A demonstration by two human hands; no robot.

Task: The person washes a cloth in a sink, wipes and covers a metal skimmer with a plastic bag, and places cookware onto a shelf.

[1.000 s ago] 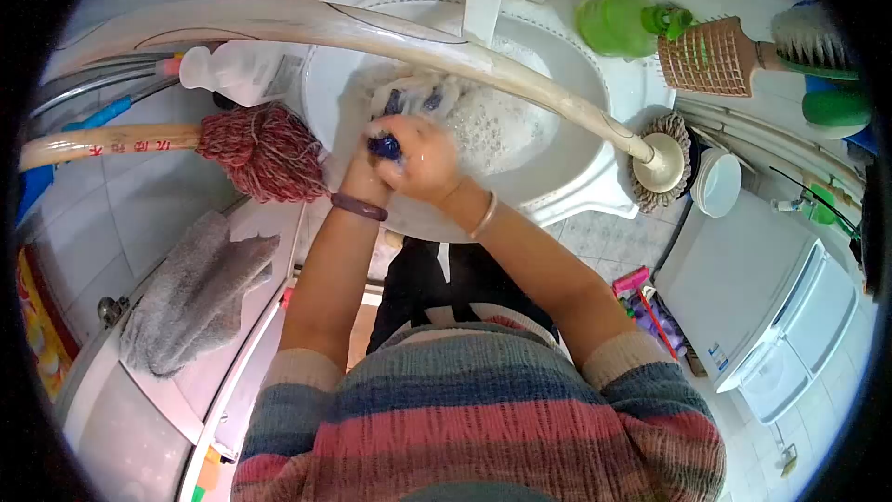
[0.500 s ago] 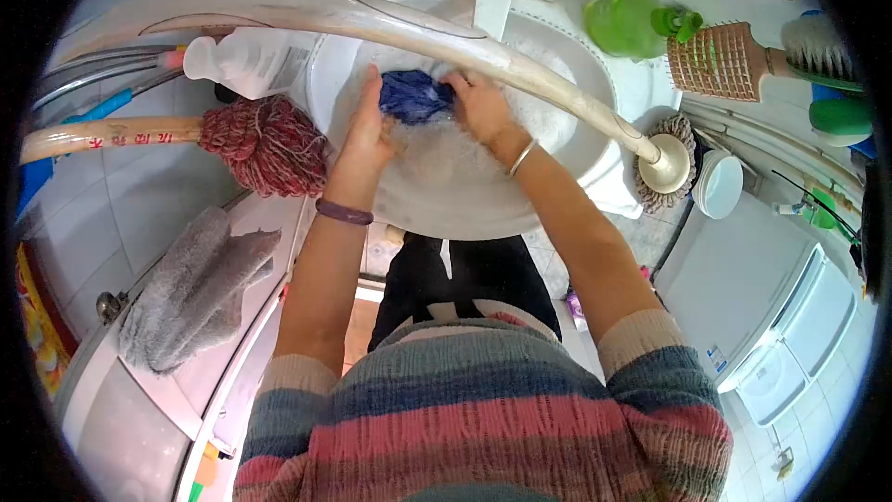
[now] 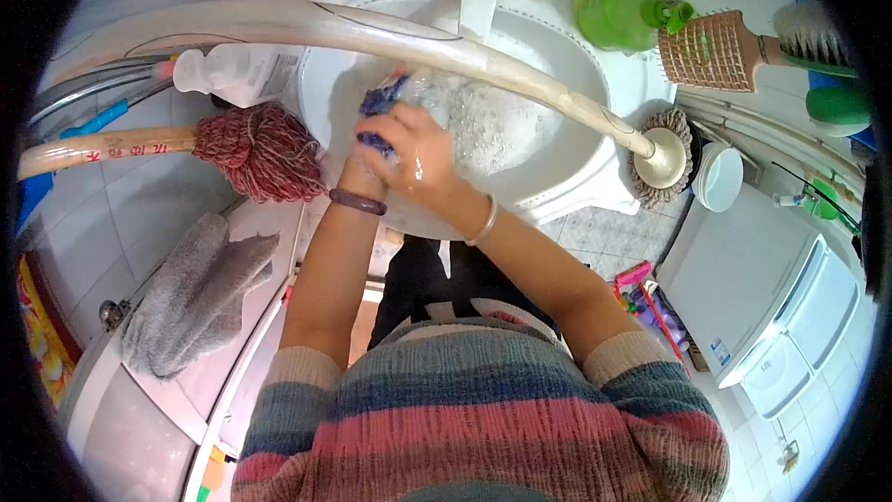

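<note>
A wet dark blue cloth [image 3: 379,100] is bunched between my two hands over the left side of the white washbasin [image 3: 567,172]. My right hand [image 3: 420,156], a pale bangle at its wrist, lies across the cloth with its fingers wrapped round it. Underneath is my left hand [image 3: 365,173], mostly covered by the right one; a dark bracelet circles that wrist. The left fingers are largely hidden, but the cloth is pressed between the two hands. Soapy water with bubbles [image 3: 488,121] fills part of the basin.
A long pale mop handle [image 3: 390,33] crosses over the basin. A red mop head [image 3: 255,151] hangs at its left. Around the rim stand a white bottle [image 3: 242,72], a green pump bottle [image 3: 613,19] and the faucet [image 3: 478,5]. A hairbrush [image 3: 711,54] is at right.
My right hand has moved left and down onto my left hand. The cloth, earlier spread between the hands at the water, is now squeezed into a bunch between them.
</note>
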